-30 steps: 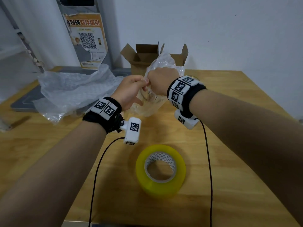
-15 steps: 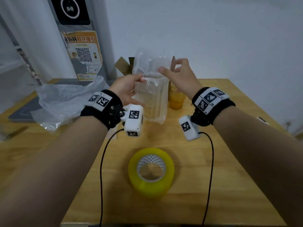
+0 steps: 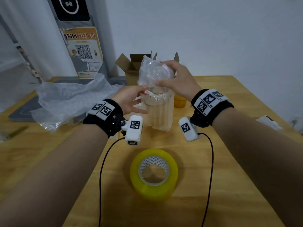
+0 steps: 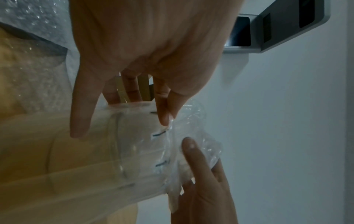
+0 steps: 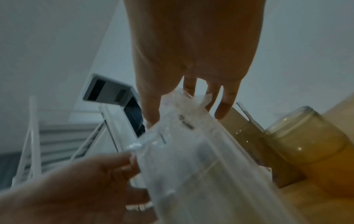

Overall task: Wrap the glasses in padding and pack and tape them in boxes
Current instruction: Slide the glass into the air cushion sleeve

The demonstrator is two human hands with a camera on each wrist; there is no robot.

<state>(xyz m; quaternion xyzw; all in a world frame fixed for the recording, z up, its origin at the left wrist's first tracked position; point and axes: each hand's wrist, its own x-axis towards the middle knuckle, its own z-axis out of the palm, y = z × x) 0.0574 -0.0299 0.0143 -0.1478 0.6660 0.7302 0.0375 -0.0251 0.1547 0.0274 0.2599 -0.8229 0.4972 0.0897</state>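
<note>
**Folding the top of the air-cushion sleeve over the glass**

The clear glass (image 3: 155,110) stands upright inside an inflated air-column sleeve (image 3: 161,115), resting on the tabletop (image 3: 229,161) just past the middle. My read: it's kept standing so the loose plastic at the top can be closed over the rim before it goes in the box.

Left hand (image 3: 129,99) comes in from 8 o'clock, wrist low, thumb and forefinger pinching the sleeve's top edge at the rim; the other fingers (image 4: 80,118) hang straight and apart. It looks like it's anchoring that edge so the sleeve doesn't slide.

Right hand (image 3: 177,79) reaches from 4 o'clock, arched above the glass, fingers (image 5: 151,112) closed on the crumpled flap (image 3: 151,71), apparently to push it down.

The open cardboard box (image 3: 131,68) waits at 12 o'clock behind the glass, an amber glass (image 3: 179,102) sits unwrapped just at 3 o'clock of it, spare bubble wrap (image 3: 68,99) lies at 9, and the yellow tape roll (image 3: 154,172) sits at 6, nearest me, handy for sealing.
</note>
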